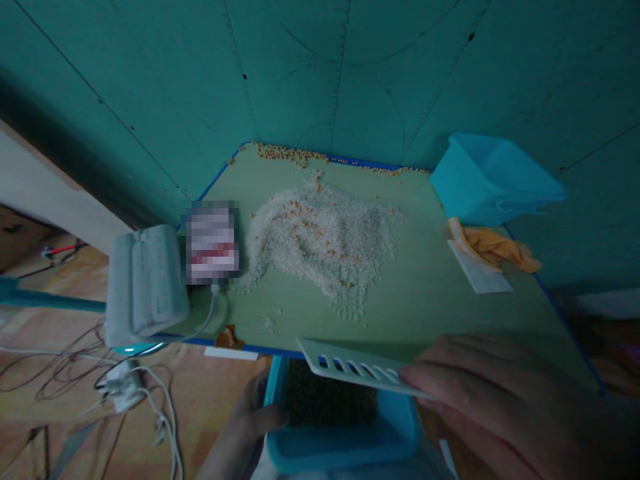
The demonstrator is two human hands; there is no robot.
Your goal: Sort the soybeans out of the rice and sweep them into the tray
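Note:
My right hand (480, 393) grips one end of a thin white slotted plastic plate (353, 360), its fingers wrapped over the edge. The plate is tilted along the table's near edge, over a blue bin (340, 450). Dark, fine-grained contents (330, 400) lie inside that bin, partly covered by the plate. My left hand (250, 417) holds the bin's left rim, thumb on the inner side. Ahead on the green table (420, 300) spreads a pile of white rice-like grains (345, 227) with yellow-brown beans mixed in. More beans (285, 153) line the far edge.
A second blue bin (470, 180) stands at the table's right rear, with an orange cloth (495, 247) and white paper (477, 270) before it. A blurred-out item (213, 243) and a pale case (147, 280) sit left. Cables and a power strip (123, 387) lie on the floor.

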